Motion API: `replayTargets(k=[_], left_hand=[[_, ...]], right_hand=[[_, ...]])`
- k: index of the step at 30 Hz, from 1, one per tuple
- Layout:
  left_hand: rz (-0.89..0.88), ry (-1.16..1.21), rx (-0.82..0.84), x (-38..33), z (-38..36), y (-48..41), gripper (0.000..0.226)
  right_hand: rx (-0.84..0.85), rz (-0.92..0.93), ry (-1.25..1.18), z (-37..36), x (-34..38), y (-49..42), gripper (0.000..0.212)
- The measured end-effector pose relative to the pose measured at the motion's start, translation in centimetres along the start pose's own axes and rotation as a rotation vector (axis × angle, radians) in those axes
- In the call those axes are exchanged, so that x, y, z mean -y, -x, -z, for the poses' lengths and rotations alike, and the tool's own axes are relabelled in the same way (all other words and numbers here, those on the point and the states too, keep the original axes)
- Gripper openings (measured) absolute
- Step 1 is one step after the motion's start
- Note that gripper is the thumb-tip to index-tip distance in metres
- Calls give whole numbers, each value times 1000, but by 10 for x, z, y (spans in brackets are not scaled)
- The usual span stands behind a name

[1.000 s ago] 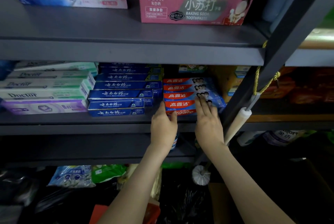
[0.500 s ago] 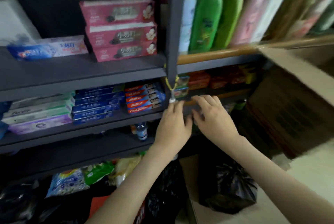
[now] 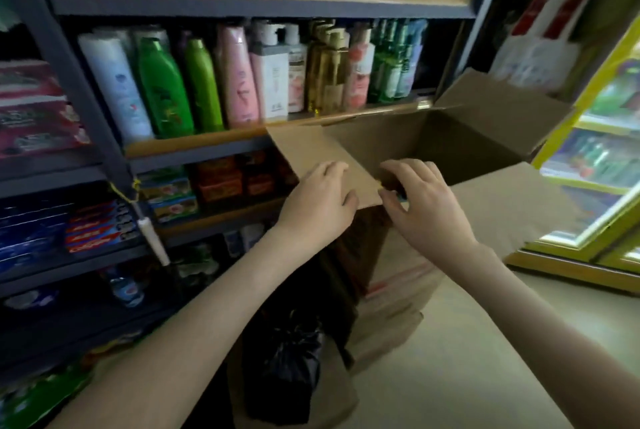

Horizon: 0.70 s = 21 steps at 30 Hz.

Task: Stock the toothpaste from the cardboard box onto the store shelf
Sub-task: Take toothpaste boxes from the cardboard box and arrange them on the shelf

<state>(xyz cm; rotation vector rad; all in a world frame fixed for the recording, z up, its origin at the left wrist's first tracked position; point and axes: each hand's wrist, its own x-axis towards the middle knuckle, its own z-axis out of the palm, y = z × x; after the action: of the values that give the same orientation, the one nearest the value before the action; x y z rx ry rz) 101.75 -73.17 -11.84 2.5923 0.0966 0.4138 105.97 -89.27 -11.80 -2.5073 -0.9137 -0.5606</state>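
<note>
Step in hand: judged as fetching the next carton, with both hands at the mouth of the open brown cardboard box (image 3: pixel 460 138) and nothing being carried toward the shelf.
Left hand (image 3: pixel 317 202): laid on the box's left-hand cardboard flap (image 3: pixel 311 151), fingers spread and only slightly bent, gripping nothing; seemingly pressing the flap aside.
Right hand (image 3: pixel 424 207): at the flap's near corner, fingers curled down over the opening. Small blue patch just under the palm, too blurred to name. Cannot tell whether anything is pinched.
Box contents: interior deep in shadow, no toothpaste plainly visible inside. All four flaps folded outward, the wide near one (image 3: pixel 512 210) lying toward the person.
Toothpaste already placed: flat red-and-blue toothpaste cartons (image 3: pixel 98 228) stacked on a lower left board of the grey metal store shelf (image 3: pixel 214 148), touching a stack of dark blue cartons (image 3: pixel 31 231); well apart from the box, off to the left.
Next move, as a guess: reaching deeper, closing fingers round one carton along its length, lifting clear of the flaps, then swinging left past the grey upright post (image 3: pixel 69 82) and the white handle (image 3: pixel 152 238) tied there.
Other containers: knotted black plastic bag (image 3: pixel 287 369) below the box, contents hidden. Row of tall plastic bottles (image 3: pixel 242 82), upright, on the shelf above.
</note>
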Motion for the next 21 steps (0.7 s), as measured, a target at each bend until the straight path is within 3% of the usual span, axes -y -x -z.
replayTargets(k=[9, 15, 18, 21], left_hand=[[-1, -184, 173, -41, -58, -99, 51], [61, -186, 243, -40, -123, -174, 58], [58, -271, 336, -43, -140, -210, 72], [35, -352, 318, -42, -146, -242, 79]], right_hand=[[-4, -50, 55, 2, -141, -39, 36], [135, -9, 138, -26, -217, -89, 40], [203, 34, 161, -36, -250, -115, 42], [260, 98, 145, -47, -277, -138, 43]])
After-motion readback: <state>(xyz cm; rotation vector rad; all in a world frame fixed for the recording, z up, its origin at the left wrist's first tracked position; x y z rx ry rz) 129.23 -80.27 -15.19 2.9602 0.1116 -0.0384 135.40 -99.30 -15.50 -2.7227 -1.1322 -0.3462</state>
